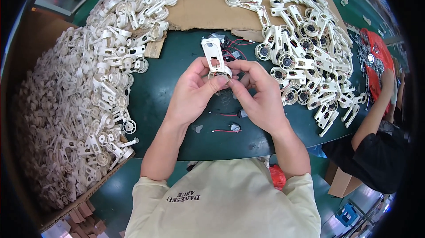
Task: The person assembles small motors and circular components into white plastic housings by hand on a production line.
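Above the green table I hold a white plastic housing [214, 54] with a flat, slotted arm on top and a round ring end below. My left hand [189, 91] grips the ring end, its thumb laid across the front. From the other side my right hand [256, 92] pinches at the same ring; what lies inside the ring is mostly covered by my fingers. Just below my hands lie two small motors, one [241, 113] near my right wrist and another [235, 127] closer to me, each with thin wires. Beyond the housing is a cluster of wired motors [234, 48].
A big carton [95, 185] heaped with white housings [66, 118] stands at my left. More housings with dark centres [305, 43] are piled at right. Cardboard [195, 9] covers the table's far part. At far right, a co-worker's arm [376, 107] reaches toward a red bag [376, 52].
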A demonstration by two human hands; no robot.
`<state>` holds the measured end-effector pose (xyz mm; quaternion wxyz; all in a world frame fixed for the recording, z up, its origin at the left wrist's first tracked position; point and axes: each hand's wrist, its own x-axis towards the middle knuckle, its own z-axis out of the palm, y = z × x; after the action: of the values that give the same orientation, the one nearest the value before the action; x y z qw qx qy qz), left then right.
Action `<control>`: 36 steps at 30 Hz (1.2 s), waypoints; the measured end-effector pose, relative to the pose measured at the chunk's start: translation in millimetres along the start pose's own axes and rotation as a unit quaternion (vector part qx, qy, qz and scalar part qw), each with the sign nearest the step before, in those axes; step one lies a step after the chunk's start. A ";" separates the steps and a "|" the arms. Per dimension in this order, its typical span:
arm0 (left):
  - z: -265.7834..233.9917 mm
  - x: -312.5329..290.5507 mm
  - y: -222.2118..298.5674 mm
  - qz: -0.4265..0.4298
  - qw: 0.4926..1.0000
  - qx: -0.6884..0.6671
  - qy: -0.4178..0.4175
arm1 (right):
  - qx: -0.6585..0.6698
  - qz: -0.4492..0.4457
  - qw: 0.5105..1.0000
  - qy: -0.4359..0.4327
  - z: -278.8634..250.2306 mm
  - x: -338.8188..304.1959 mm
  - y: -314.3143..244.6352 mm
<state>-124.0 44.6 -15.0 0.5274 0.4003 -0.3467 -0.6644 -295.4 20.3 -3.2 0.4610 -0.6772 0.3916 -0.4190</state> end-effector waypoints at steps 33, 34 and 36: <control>14.4 -8.5 0.1 0.136 0.975 0.169 0.039 | 0.306 0.155 0.937 -0.061 -7.7 1.3 -2.3; 12.8 -8.4 -1.5 0.158 0.968 0.192 0.033 | 0.297 0.124 0.945 -0.055 -2.0 -0.7 0.9; 10.0 -8.1 -3.0 0.164 0.967 0.193 0.040 | 0.275 0.138 0.950 -0.057 2.1 -2.3 -2.2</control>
<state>-133.2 53.6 -12.0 0.5554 0.4579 -0.5079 -0.4732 -293.9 23.6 -2.0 0.7042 -0.4862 0.3237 -0.4036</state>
